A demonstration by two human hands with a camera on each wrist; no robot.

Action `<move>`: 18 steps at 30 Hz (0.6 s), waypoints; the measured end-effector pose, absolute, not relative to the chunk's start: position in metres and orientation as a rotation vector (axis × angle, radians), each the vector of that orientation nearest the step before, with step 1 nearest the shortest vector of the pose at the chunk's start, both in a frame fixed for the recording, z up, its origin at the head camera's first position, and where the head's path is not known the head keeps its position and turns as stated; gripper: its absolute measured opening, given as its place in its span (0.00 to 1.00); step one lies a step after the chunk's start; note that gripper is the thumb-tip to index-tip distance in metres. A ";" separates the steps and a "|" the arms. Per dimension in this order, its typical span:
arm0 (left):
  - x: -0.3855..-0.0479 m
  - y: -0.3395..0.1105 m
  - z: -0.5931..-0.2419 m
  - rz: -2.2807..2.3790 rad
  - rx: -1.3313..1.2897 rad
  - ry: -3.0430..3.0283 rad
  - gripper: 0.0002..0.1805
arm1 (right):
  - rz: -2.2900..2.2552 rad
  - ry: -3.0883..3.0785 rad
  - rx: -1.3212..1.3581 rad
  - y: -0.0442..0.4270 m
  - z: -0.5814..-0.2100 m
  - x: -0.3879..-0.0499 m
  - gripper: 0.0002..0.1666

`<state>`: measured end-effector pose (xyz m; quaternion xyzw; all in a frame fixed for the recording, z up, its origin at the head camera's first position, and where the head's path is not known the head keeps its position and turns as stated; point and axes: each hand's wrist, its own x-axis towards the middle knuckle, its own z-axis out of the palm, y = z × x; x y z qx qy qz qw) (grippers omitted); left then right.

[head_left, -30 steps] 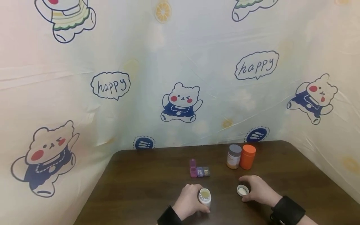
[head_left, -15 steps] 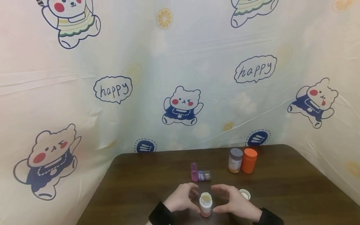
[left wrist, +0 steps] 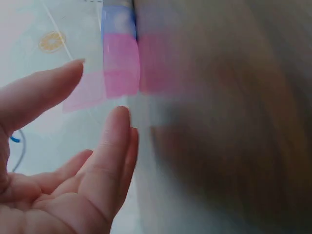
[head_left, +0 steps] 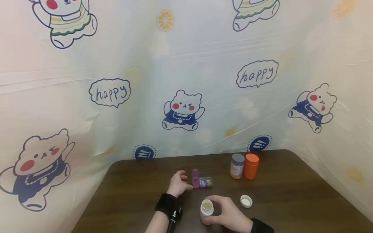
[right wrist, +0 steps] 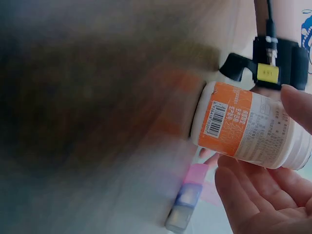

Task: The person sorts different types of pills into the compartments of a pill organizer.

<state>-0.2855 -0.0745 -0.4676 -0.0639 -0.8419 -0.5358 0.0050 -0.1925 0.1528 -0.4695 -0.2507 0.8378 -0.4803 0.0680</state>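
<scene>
My right hand (head_left: 228, 213) holds a white pill bottle (head_left: 205, 212) upright near the front of the table, thumb and fingers to either side of it. The bottle is uncapped, and pale yellowish contents show at its mouth. In the right wrist view its orange-and-white label (right wrist: 226, 119) with a barcode faces the camera. Further back, my left hand (head_left: 177, 185) is beside a small pill organizer (head_left: 202, 183), fingers spread and nothing held. The organizer's pink end compartment (left wrist: 122, 63) has its lid up. Small pale contents show in the other compartments.
A white cap (head_left: 246, 201) lies inside up on the table, right of the bottle. Toward the back right stand a grey-lidded bottle (head_left: 237, 166) and an orange bottle (head_left: 251, 166), close together. A patterned curtain (head_left: 140, 126) hangs behind the dark wooden table (head_left: 131, 184).
My right hand has left the cap on the table and moved left to the bottle. My left hand has let go of the bottle and moved back to the pill organizer.
</scene>
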 end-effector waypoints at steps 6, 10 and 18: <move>-0.303 -0.068 -0.472 -1.583 -0.257 -2.730 0.43 | -1.418 2.538 -0.789 0.150 -0.467 -0.194 0.30; -0.310 -0.066 -0.472 -1.443 -0.337 -2.785 0.42 | -1.409 2.530 -0.801 0.150 -0.466 -0.194 0.29; -0.314 -0.060 -0.476 -1.427 -0.351 -2.815 0.39 | -1.433 2.508 -0.803 0.152 -0.467 -0.194 0.27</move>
